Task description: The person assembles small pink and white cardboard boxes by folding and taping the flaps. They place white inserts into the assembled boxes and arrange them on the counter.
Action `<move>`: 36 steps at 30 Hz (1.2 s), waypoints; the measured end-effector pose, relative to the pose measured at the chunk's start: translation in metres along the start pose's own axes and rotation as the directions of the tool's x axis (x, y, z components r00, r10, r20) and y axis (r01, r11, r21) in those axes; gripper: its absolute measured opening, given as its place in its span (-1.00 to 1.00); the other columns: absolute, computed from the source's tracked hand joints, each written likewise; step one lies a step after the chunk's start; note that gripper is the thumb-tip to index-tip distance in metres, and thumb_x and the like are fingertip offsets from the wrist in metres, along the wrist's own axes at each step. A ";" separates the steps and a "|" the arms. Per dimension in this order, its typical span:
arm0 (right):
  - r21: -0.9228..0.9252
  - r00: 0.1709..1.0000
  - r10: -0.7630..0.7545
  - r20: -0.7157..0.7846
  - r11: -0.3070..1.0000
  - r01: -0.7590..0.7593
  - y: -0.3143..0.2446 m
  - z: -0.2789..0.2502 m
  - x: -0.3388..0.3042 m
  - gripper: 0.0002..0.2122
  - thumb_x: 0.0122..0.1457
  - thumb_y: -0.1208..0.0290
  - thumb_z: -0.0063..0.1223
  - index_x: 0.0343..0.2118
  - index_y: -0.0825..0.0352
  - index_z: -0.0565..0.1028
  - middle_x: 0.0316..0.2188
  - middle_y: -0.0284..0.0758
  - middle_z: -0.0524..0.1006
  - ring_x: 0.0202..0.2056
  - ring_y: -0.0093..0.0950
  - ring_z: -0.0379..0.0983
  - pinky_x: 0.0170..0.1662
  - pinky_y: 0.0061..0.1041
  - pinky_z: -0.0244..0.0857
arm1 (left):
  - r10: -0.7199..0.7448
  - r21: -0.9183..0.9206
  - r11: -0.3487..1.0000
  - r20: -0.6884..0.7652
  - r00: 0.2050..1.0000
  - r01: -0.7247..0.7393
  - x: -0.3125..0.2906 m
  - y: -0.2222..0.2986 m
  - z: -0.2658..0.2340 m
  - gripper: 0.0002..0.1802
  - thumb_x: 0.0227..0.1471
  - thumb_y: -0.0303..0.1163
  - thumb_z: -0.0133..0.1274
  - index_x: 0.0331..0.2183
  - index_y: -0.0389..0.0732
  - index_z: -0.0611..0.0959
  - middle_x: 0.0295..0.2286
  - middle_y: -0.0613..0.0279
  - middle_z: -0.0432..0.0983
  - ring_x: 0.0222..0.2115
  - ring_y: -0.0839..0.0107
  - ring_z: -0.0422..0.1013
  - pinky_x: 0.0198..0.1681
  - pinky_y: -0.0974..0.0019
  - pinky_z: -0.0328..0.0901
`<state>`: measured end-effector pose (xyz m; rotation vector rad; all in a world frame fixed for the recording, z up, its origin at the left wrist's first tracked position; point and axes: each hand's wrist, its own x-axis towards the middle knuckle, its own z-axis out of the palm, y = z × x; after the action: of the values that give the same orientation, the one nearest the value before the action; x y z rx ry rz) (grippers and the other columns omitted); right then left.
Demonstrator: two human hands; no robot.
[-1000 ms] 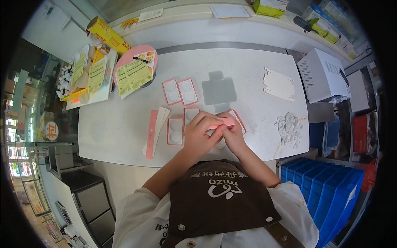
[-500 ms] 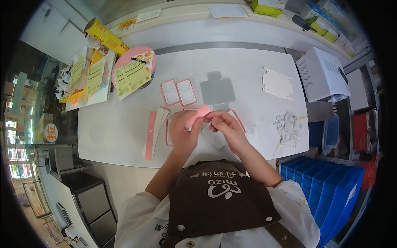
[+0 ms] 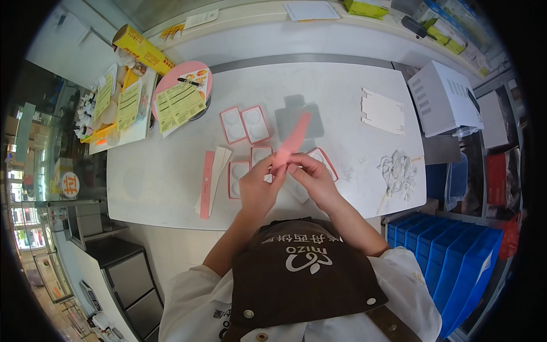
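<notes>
A long pink paper strip (image 3: 297, 134) stands up between my hands, its top end pointing away from me. Both hands pinch its lower end: my left hand (image 3: 261, 185) from the left, my right hand (image 3: 317, 179) from the right. Around them lie several shallow pink-edged boxes with white inserts that have round wells. One box (image 3: 238, 188) is beside my left hand, another box (image 3: 262, 154) just past its fingers, and a third box (image 3: 325, 161) partly behind my right hand. A clear plastic piece (image 3: 297, 191) shows between my wrists, mostly covered.
Left of my hands lie a pink strip (image 3: 207, 185) and white strips (image 3: 220, 174). Beyond are two more boxes (image 3: 256, 124) and a grey translucent flat sheet (image 3: 285, 122). A flat white cardboard cutout (image 3: 383, 111), crumpled film (image 3: 397, 174) and a pink turntable (image 3: 165, 85) with papers stand around.
The pink strip, bent over between my fingers before, now extends straight away from me. My left hand has turned and both hands have come together at its lower end.
</notes>
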<state>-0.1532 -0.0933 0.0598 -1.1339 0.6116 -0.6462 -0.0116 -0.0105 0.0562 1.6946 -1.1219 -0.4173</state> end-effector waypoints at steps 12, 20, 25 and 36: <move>0.106 0.903 0.069 -0.425 0.994 -0.026 0.045 -0.042 0.007 -0.56 0.52 0.14 -0.27 0.29 0.32 0.30 -0.01 -0.32 0.54 -0.14 -0.59 0.50 -0.05 -0.50 0.43 | -0.336 -0.555 0.693 0.316 0.887 0.460 -0.055 -0.030 0.019 -0.76 0.31 -0.43 0.13 -0.08 -0.33 0.49 -0.23 0.17 0.61 -0.24 0.49 0.55 -0.11 0.38 0.46; -0.299 0.879 -0.281 -0.385 0.939 0.169 0.030 -0.031 0.005 -0.45 0.40 0.51 -0.27 0.44 0.44 0.07 0.26 -0.10 0.40 0.28 -0.35 0.31 0.33 -0.38 0.15 | -0.297 -0.360 0.737 0.589 0.752 0.573 -0.059 -0.021 0.014 -0.57 0.29 -0.47 0.10 0.13 -0.35 0.40 -0.02 0.07 0.55 -0.19 0.48 0.55 -0.13 0.38 0.46; -0.542 0.960 -0.209 -0.185 0.837 0.078 0.017 -0.025 -0.002 -0.46 0.28 0.60 -0.19 0.36 0.30 0.31 0.22 -0.01 0.46 0.20 -0.24 0.46 0.21 -0.44 0.29 | -0.217 -0.407 0.852 0.298 0.929 0.330 -0.045 -0.013 0.010 -0.19 0.24 -0.51 0.09 0.41 -0.22 0.12 0.05 -0.08 0.54 -0.25 0.37 0.57 -0.20 0.34 0.46; -0.887 0.966 -0.258 0.037 0.437 0.150 0.034 -0.014 -0.020 -0.60 0.26 0.50 0.07 0.16 0.13 0.56 -0.30 -0.21 0.67 -0.42 -0.26 0.61 -0.37 -0.37 0.49 | -0.140 -0.145 0.973 0.251 0.958 0.180 -0.043 -0.041 0.007 -0.56 0.39 -0.48 -0.13 0.24 -0.31 0.46 0.09 -0.05 0.56 -0.16 0.31 0.57 -0.04 0.31 0.41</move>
<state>-0.1711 -0.0775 0.0255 -2.2256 0.9636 -0.5877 -0.0187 0.0236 0.0075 1.6221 -1.0899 -0.8148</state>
